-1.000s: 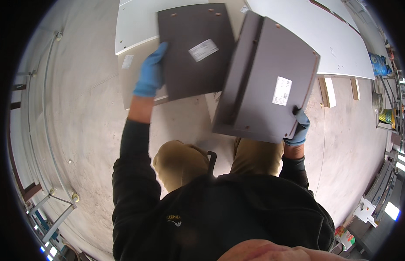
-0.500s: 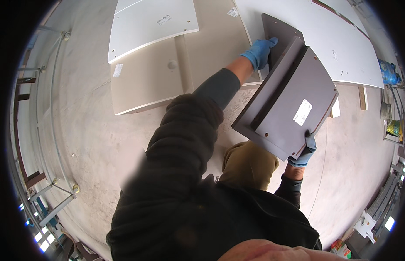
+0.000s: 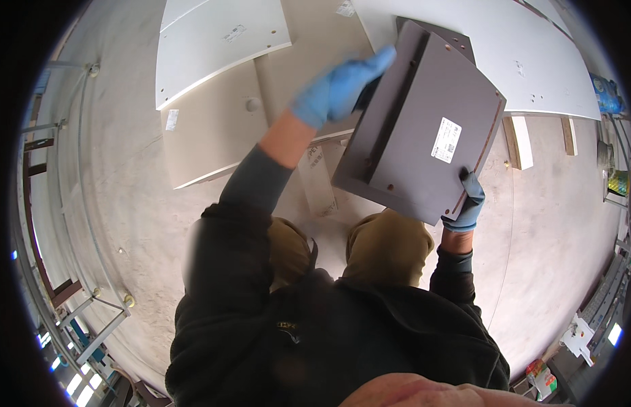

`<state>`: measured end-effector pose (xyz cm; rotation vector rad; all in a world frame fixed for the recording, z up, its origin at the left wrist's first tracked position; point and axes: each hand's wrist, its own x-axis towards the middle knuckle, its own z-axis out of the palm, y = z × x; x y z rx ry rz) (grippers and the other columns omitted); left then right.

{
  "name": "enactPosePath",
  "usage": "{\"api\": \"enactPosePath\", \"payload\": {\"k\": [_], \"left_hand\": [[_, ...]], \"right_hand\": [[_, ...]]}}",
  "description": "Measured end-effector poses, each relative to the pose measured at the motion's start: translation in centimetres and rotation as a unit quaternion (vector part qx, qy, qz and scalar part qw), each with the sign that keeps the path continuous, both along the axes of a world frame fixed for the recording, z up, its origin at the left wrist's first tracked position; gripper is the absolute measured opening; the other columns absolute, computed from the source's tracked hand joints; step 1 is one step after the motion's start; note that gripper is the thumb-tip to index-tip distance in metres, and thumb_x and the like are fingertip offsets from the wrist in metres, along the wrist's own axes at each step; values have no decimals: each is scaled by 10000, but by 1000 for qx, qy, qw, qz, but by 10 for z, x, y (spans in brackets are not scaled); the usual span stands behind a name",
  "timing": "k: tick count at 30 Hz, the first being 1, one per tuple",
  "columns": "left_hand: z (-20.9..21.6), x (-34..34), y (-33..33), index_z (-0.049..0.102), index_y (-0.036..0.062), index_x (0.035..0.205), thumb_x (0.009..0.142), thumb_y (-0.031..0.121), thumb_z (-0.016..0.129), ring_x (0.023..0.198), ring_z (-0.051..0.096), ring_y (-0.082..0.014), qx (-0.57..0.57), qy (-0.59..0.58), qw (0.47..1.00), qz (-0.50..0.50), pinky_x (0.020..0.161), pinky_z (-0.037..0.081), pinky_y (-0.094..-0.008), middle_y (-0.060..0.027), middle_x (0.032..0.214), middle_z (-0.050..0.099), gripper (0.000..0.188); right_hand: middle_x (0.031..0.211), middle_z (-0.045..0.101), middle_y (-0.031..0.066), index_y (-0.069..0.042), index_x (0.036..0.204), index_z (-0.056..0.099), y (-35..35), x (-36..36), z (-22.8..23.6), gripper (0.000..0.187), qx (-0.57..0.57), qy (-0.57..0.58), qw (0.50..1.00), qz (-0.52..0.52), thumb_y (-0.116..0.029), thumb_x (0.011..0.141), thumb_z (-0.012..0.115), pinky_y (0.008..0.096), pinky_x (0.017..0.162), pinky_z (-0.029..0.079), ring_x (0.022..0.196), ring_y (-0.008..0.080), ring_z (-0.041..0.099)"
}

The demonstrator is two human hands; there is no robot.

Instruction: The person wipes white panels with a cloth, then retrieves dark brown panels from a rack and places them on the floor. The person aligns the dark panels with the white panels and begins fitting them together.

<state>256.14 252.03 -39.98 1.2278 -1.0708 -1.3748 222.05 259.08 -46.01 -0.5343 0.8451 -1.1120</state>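
Observation:
Grey-brown furniture panels [image 3: 434, 108] with drilled holes and a white label are tilted in front of me, at least two lying offset on each other. My right hand [image 3: 468, 203], in a blue glove with a dark palm, grips their lower right corner, thumb on the top face. My left hand [image 3: 339, 88], also gloved and blurred by motion, is at their upper left edge with its fingers stretched out. Whether it touches the edge I cannot tell. Behind the held panels, the corner of another grey-brown panel [image 3: 458, 42] shows over a white panel.
A large white panel [image 3: 546, 74] extends across the far right, with wooden blocks [image 3: 519, 142] below its near edge. At the far left a white board [image 3: 220, 44] lies on beige panels [image 3: 214, 129]. A metal-framed rack [image 3: 91, 325] stands at the left.
My left hand has let go of the panels' far part and moved left, toward me. The held panels have shifted slightly left and away, with my right hand still on their corner.

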Motion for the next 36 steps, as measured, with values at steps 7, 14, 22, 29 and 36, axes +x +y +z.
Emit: {"api": "enactPosePath", "payload": {"k": [7, 14, 22, 29, 36], "left_hand": [[13, 66, 104, 652, -32, 1367, 1042, 280, 682, 1039, 725, -156, 114, 244, 956, 115, 888, 592, -282, -109, 1211, 746, 451], [-10, 144, 212, 578, -24, 1435, 1077, 232, 606, 1175, 692, -258, -9, 314, 898, 308, 1026, 567, -356, -152, 1333, 689, 441], [-80, 162, 254, 519, 29, 1495, 1042, 103, 598, 1376, 549, -304, -134, 474, 782, 381, 1214, 398, -472, -136, 1475, 597, 466], [-117, 168, 253, 574, 28, 1432, 1003, 92, 652, 1346, 562, -300, -106, 532, 723, 429, 1203, 405, -469, -130, 1432, 625, 441], [-116, 206, 277, 615, 38, 1414, 1018, 135, 646, 1287, 623, -323, -11, 457, 761, 461, 1158, 466, -493, -144, 1372, 681, 409]], "right_hand": [[1237, 692, 202, 68, 1374, 587, -33, 56, 4, 513, -10, -10, 976, 219, -215, 953, 666, 393, 964, 595, 1125, 306, 703], [1346, 652, 229, 118, 1401, 568, -25, 98, -14, 569, -25, 11, 993, 116, -186, 933, 675, 435, 1054, 563, 1212, 334, 673], [1359, 650, 254, 117, 1422, 555, -23, 104, -28, 620, -34, 20, 993, 113, -213, 917, 697, 437, 1040, 563, 1203, 362, 677], [1344, 661, 254, 127, 1426, 546, -19, 113, -24, 639, -12, -10, 987, 159, -223, 920, 720, 436, 1026, 572, 1182, 361, 690], [1350, 658, 254, 130, 1439, 531, -24, 113, -28, 654, -32, 39, 986, 158, -215, 919, 727, 434, 1022, 573, 1180, 363, 691]]}}
